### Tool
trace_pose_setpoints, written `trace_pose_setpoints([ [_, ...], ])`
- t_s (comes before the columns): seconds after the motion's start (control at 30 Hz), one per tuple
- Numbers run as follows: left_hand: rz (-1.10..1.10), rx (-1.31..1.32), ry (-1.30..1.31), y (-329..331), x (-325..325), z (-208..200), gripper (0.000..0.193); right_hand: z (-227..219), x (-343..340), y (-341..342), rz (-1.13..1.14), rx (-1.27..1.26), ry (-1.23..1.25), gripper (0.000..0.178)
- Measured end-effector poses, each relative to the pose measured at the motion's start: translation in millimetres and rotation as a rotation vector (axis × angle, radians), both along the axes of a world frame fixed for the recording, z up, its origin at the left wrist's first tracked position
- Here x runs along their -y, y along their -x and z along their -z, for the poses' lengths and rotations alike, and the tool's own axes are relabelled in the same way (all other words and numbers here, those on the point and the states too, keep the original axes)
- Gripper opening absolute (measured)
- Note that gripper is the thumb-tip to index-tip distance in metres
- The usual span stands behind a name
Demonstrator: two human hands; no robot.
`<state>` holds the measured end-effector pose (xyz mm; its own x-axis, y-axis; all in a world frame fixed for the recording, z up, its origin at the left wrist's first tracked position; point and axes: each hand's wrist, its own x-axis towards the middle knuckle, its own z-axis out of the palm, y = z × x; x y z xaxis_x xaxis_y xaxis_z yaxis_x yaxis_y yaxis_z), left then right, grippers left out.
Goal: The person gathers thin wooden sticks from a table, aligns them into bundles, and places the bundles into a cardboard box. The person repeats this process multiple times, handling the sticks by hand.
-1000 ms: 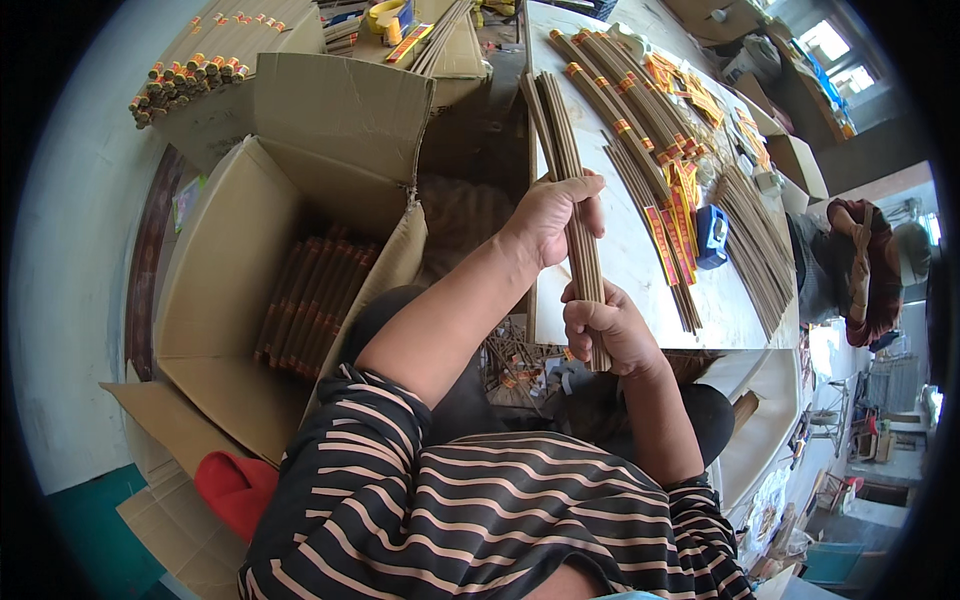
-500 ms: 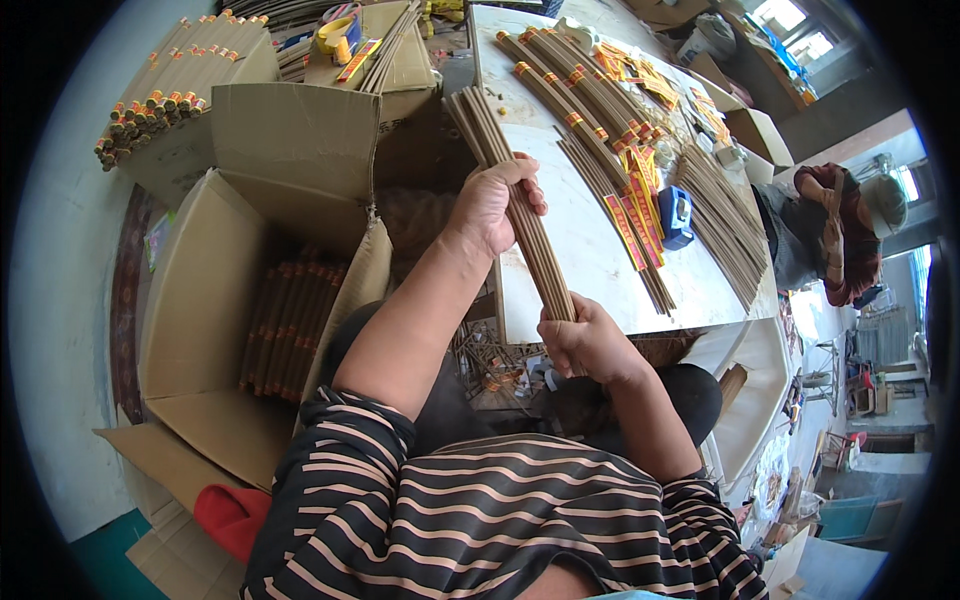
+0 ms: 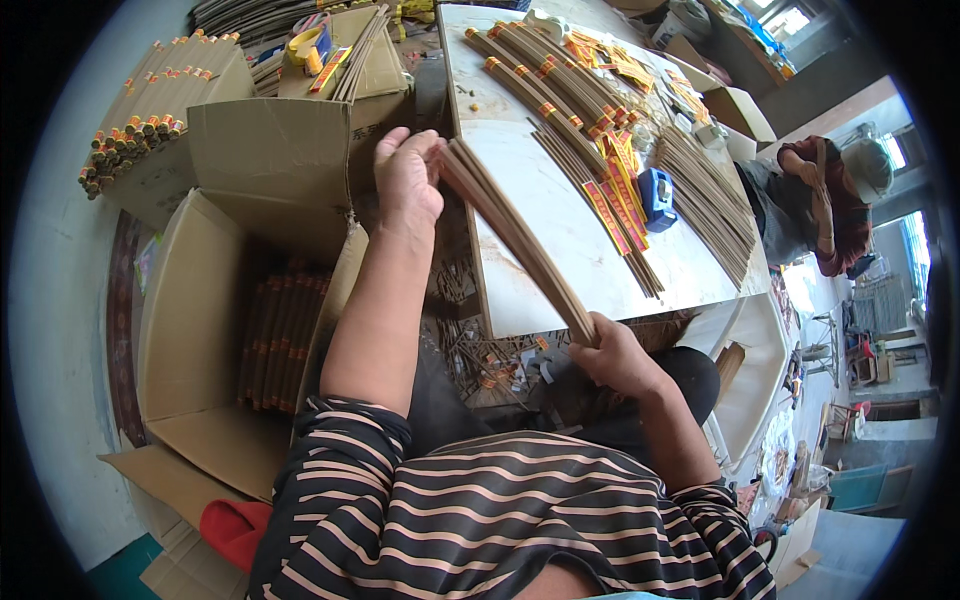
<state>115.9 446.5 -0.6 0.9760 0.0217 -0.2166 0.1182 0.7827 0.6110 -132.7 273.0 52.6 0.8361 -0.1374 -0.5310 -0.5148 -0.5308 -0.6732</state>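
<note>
A loose bundle of thin brown incense sticks point(image 3: 520, 245) slants over the near left corner of the white table. Its lower end is in my right hand point(image 3: 622, 360), the fingers wrapped round it. My left hand point(image 3: 408, 185) is at the bundle's upper end, palm turned up and fingers apart, the fingertips at or against the stick ends. Beyond, on the table, lie banded incense bundles point(image 3: 545, 85), a loose row of sticks point(image 3: 705, 205), red and yellow paper labels point(image 3: 615, 215) and a blue tape dispenser point(image 3: 657, 198).
An open cardboard box point(image 3: 165, 330) on my left holds several banded bundles point(image 3: 285, 340). Behind it stands a stack of banded bundles point(image 3: 160, 95). Stick scraps point(image 3: 490, 365) litter the floor below the white table point(image 3: 510, 300). A co-worker point(image 3: 825, 190) holds sticks at the right.
My left hand has let go of the bundle's middle and moved left to its upper end, fingers now apart. The right hand keeps its grip, slightly further right. The whole view has shifted a little.
</note>
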Motion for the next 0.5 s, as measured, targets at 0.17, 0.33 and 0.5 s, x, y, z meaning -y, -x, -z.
trace_pose_setpoints([
  [0.17,-0.129,0.085,-0.383,-2,-4,-3,0.061,7,8,6,0.259,0.205,0.108,0.019],
  [0.33,-0.258,0.471,-1.171,-5,2,10,0.044,43,22,22,0.265,-0.044,0.165,0.018],
  [0.5,-0.125,0.409,-1.195,2,10,15,0.044,48,23,28,0.231,0.142,0.308,0.024],
])
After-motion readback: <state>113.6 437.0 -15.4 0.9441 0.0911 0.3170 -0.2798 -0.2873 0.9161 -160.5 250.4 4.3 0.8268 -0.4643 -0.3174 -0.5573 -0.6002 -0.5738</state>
